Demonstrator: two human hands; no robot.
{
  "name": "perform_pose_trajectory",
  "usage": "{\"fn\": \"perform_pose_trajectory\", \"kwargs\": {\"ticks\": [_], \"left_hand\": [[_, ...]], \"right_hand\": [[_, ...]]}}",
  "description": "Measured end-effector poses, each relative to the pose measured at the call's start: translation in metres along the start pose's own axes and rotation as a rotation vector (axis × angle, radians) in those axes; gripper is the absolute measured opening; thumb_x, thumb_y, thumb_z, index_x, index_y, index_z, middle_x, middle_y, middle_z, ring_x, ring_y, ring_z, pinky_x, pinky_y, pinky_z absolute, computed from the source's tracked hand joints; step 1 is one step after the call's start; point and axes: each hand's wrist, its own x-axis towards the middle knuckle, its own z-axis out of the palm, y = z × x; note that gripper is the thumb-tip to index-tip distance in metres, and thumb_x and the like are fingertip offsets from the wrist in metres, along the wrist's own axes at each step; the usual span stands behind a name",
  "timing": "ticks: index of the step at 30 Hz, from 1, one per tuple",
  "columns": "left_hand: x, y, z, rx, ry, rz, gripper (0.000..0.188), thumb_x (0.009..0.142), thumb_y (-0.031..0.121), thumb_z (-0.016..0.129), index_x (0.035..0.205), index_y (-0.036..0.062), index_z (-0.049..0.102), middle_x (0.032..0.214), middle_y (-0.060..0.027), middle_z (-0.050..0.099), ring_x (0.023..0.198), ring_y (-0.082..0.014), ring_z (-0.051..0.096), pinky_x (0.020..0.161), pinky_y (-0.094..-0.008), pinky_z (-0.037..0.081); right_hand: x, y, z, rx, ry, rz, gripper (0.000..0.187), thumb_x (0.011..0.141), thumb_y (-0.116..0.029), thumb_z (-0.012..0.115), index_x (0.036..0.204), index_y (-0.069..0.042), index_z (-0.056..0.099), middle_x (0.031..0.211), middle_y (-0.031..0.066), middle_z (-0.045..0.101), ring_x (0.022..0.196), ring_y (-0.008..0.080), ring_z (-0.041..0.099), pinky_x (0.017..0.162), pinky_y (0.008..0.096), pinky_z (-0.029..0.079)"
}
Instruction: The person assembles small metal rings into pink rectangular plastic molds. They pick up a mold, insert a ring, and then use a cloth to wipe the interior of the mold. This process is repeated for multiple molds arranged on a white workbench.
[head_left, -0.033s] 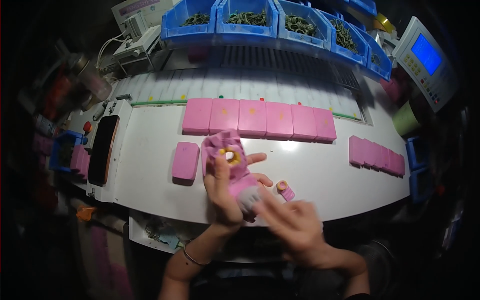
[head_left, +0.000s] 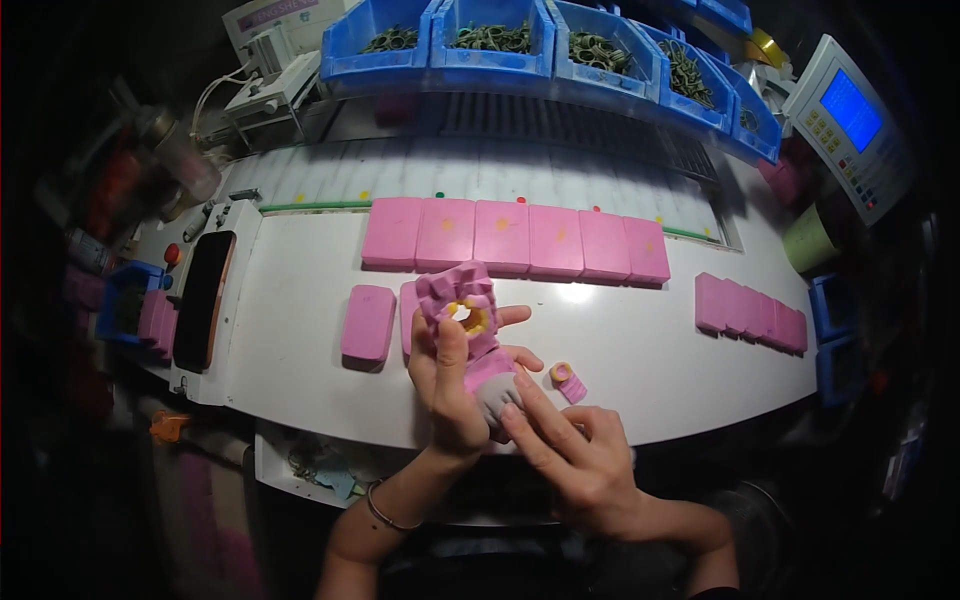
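Note:
My left hand [head_left: 447, 390] grips a pink rubber mould, its thumb lying across the front. The mould's upper part [head_left: 455, 284] is bent back, with a ragged yellow-edged hole through it; below is a smoother pink part. Against that lower part sits a soft, creased grey lump [head_left: 497, 397], whose material I cannot make out. The thumb and fingertips of my right hand [head_left: 585, 462] close on the lump's right side. To the right on the table lies a small pink ribbed piece with a yellow ring end [head_left: 568, 380]. A pink block [head_left: 369, 324] stands left of my hands, another partly hidden behind them.
A row of pink blocks [head_left: 502, 238] spans the table's back, with smaller ones [head_left: 750, 312] at right. Blue bins [head_left: 495, 60] of small rings hang above. A phone [head_left: 204, 300] lies left; a control panel [head_left: 848, 118] stands right. An open drawer [head_left: 300, 465] is below the table.
My right hand, blurred by motion before, is now sharp, its fingertips against the grey lump. The mould in my left hand has shifted slightly right.

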Motion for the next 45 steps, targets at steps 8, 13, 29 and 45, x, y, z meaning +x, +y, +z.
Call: {"fn": "perform_pose_trajectory", "kwargs": {"ticks": [8,13,29,45], "left_hand": [[0.0,-0.003,-0.03,0.132,-0.047,-0.132,0.043,0.096,0.039,0.038,0.108,-0.0023,0.044,0.084,-0.0164,0.059,0.056,-0.0196,0.059,0.051,-0.0271,0.047],[-0.007,-0.011,-0.037,0.243,-0.059,-0.099,0.05,0.096,0.045,0.031,0.105,-0.0038,0.042,0.081,-0.02,0.058,0.052,-0.022,0.059,0.047,-0.0286,0.048],[-0.013,-0.011,-0.039,0.137,-0.136,-0.085,0.04,0.096,0.035,0.042,0.108,-0.003,0.043,0.087,-0.0175,0.057,0.058,-0.0188,0.058,0.053,-0.0271,0.049],[-0.015,0.008,-0.035,0.843,-0.39,0.269,0.065,0.06,-0.004,0.07,0.122,0.0014,0.05,0.089,-0.012,0.058,0.077,-0.0222,0.06,0.068,-0.0297,0.049]], "right_hand": [[-0.015,0.07,-0.016,-0.221,-0.11,0.275,0.066,0.058,-0.001,0.06,0.123,-0.008,0.054,0.13,0.0071,0.05,0.088,0.0244,0.05,0.08,0.0344,0.037],[-0.014,0.057,0.019,-0.311,0.087,0.121,0.04,0.075,-0.013,0.062,0.113,-0.002,0.058,0.115,0.0106,0.057,0.093,0.0262,0.054,0.079,0.0342,0.04],[0.015,0.101,-0.001,-0.115,0.193,0.168,0.01,0.08,-0.005,0.061,0.089,-0.002,0.058,0.072,0.012,0.06,0.057,0.0226,0.058,0.051,0.0312,0.046],[0.057,0.103,-0.036,0.854,-0.312,0.899,0.017,0.081,-0.008,0.066,0.077,0.003,0.053,0.066,0.0084,0.062,0.054,0.01,0.058,0.043,0.0215,0.045]]}}
